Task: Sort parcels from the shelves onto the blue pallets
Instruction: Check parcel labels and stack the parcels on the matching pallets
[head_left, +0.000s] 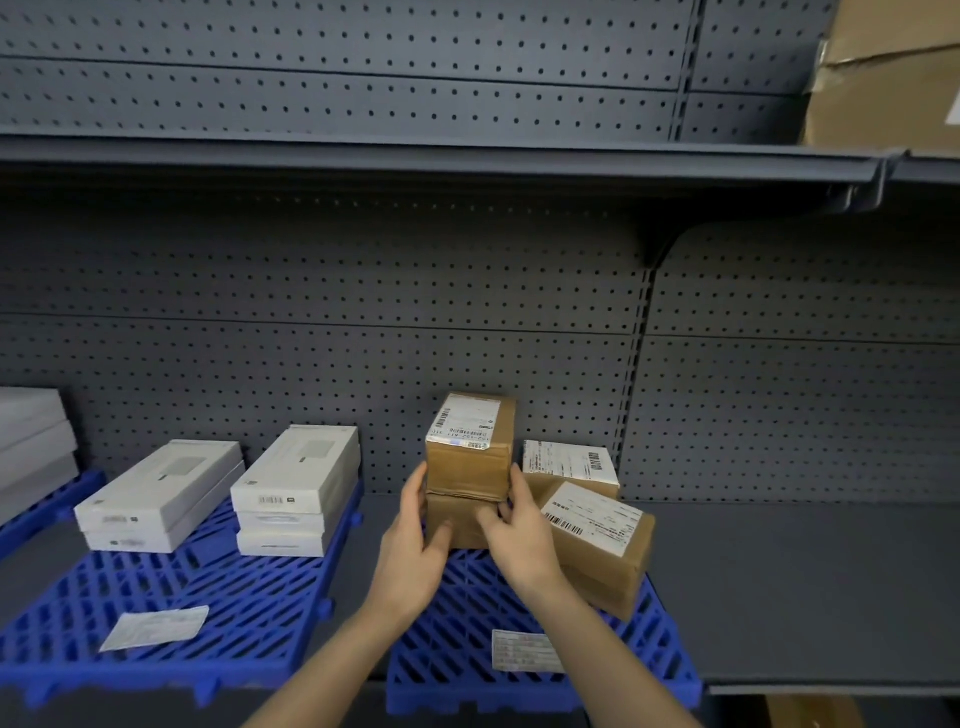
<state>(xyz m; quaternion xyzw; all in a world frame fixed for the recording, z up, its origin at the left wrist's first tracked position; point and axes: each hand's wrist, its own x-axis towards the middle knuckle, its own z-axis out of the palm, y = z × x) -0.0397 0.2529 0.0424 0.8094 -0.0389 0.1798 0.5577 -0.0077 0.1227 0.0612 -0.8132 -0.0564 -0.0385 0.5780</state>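
Both hands clasp a two-high stack of brown parcels from opposite sides. The left hand (415, 525) lies against its left face and the right hand (514, 525) against its right, thumbs across the front of the lower parcel (460, 522), fingertips reaching the base of the upper parcel (470, 457). The stack stands at the back of the right blue pallet (441, 665), straight ahead and between the hands, equally near each, its long axis apparently running away from the person. Two more labelled parcels (597, 545) lie just to the right, so a rightward shift looks tight.
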